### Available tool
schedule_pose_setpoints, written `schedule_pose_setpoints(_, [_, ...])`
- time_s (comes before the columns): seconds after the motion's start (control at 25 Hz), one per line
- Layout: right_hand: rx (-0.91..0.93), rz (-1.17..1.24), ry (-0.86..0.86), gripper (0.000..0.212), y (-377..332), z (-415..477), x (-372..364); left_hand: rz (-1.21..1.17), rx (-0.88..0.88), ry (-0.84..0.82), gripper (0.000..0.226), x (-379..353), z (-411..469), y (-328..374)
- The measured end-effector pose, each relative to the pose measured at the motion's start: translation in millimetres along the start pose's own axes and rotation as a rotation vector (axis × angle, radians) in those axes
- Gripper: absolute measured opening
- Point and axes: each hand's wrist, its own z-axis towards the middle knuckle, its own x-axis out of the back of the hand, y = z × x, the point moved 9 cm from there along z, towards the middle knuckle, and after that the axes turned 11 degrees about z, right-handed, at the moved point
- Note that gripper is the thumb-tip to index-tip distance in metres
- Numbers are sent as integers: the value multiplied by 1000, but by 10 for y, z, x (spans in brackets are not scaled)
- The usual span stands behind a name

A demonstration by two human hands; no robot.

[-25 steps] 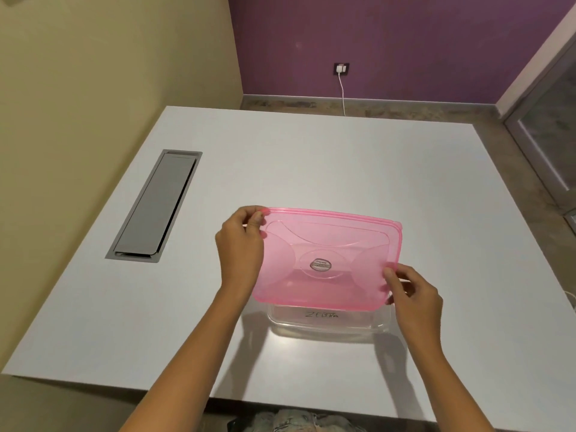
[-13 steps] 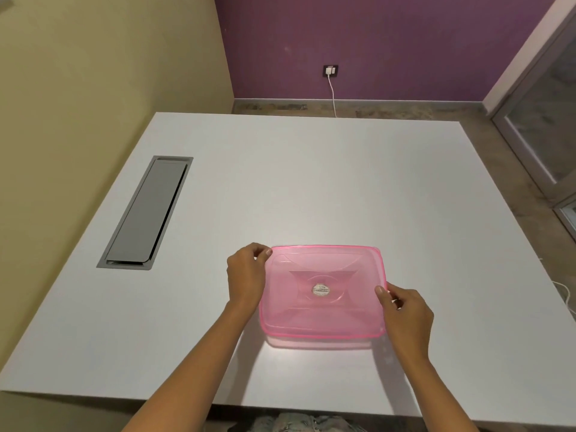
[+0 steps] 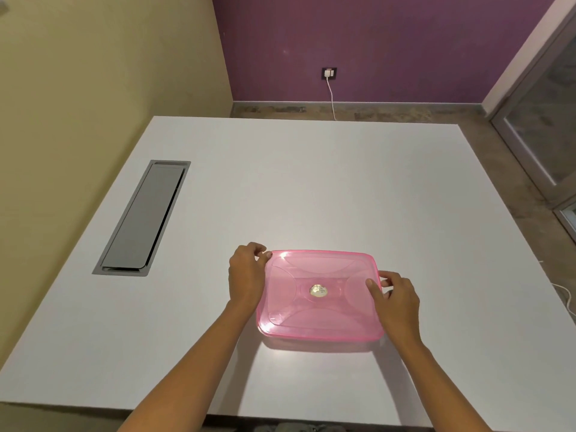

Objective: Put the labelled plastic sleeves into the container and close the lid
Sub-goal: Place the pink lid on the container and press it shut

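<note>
lid (image 3: 321,296) sits flat on the container near the table's (image 3: 311,182) front edge, left hand (image 3: 246,277) pinching its far-left corner, right hand (image 3: 397,299) gripping its right rim; advise pressing evenly round every edge to seat the seal.

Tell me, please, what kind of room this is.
Probably an office or meeting room, though I cannot be sure. The large white rectangular table has a grey metal cable hatch set into it, a white charger is plugged into a wall socket on the purple wall, and a glass door stands at right.
</note>
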Motion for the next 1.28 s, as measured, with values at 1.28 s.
schedule_pose_setpoints(1.28, [8, -487, -146, 21, -266, 690, -657, 458, -20, -243, 27, -358, 373, 213])
